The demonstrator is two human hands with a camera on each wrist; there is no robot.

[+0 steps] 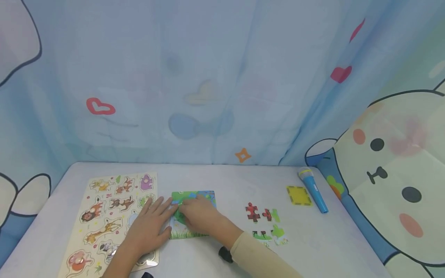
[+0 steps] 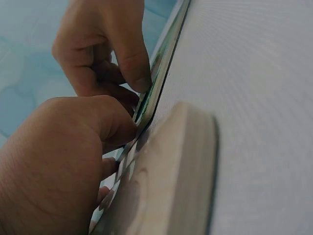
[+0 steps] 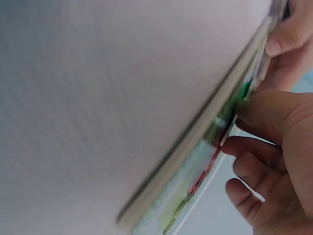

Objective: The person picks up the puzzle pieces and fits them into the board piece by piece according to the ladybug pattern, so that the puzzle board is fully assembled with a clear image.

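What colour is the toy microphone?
The toy microphone is blue, seen best in the head view.

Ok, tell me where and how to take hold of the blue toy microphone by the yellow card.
Grip the blue microphone round its slim handle, near the middle, from above. It lies flat on the table, handle pointing toward the person, with bare table on its right. The yellow card lies close on its left, so probably pinch across it.

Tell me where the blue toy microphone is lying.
In the head view the blue toy microphone lies on the table's far right side, just right of the yellow square piece, near the cartoon curtain.
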